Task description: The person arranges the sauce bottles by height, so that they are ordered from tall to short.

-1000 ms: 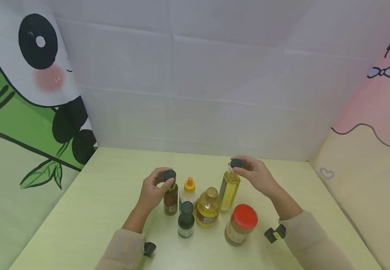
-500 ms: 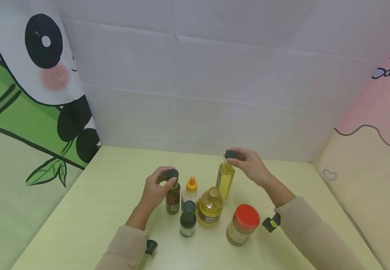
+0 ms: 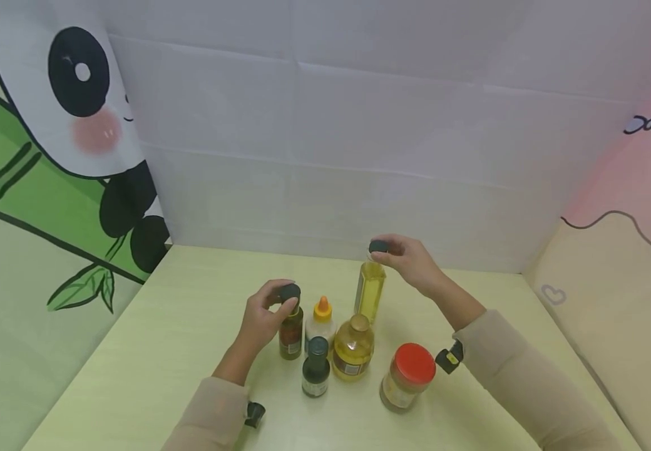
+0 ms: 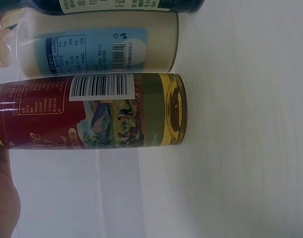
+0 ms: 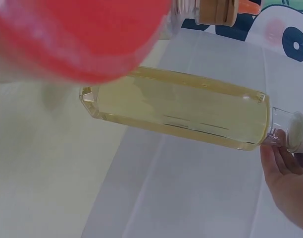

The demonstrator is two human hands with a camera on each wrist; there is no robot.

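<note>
My left hand (image 3: 260,318) grips the dark cap and neck of a slim oil bottle (image 3: 290,337). In the left wrist view this oil bottle (image 4: 92,116) has a red label with a barcode and stands upright on the table. My right hand (image 3: 412,264) holds a tall clear bottle of yellow oil (image 3: 369,291) by its dark cap and neck, fingers curled round. That tall bottle (image 5: 186,109) is faceted in the right wrist view. A round yellow bottle (image 3: 353,349) hides its base in the head view, so I cannot tell whether it touches the table.
Beside the slim bottle stand a squeeze bottle (image 3: 320,329) with a yellow nozzle cap and a small dark bottle (image 3: 316,371). A jar with a red lid (image 3: 414,363) stands at the front right. A white sheet (image 3: 331,125) hangs behind the table (image 3: 207,294).
My right hand has moved away from me and slightly left, taking the tall oil bottle behind the round yellow bottle. The left hand still grips the slim oil bottle. The head view has shifted slightly.
</note>
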